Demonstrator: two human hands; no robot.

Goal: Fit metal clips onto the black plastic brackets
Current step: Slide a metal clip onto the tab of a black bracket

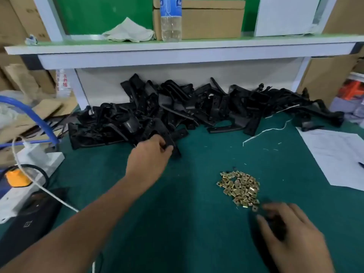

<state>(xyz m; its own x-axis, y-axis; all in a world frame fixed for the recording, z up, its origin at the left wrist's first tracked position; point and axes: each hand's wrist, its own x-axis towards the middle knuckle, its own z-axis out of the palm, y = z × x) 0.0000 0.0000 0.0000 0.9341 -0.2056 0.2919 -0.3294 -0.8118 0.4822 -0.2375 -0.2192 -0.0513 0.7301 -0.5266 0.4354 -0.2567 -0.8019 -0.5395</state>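
Brackets (197,107) lie heaped along the bench's (177,194) far edge; the left hand (151,152) grips one bracket (171,142) at the heap's front. Metal clips (239,187) sit piled toward the near right, where the blurred right hand (285,231) curls by them, its hold unclear.

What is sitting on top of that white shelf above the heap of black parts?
On the white shelf stand a plastic water bottle, a crumpled cloth and a cardboard box. The bottle hides part of the box.

Blk brackets (177,107), gold clips (239,187), teal mat (187,194), white paper (334,152)
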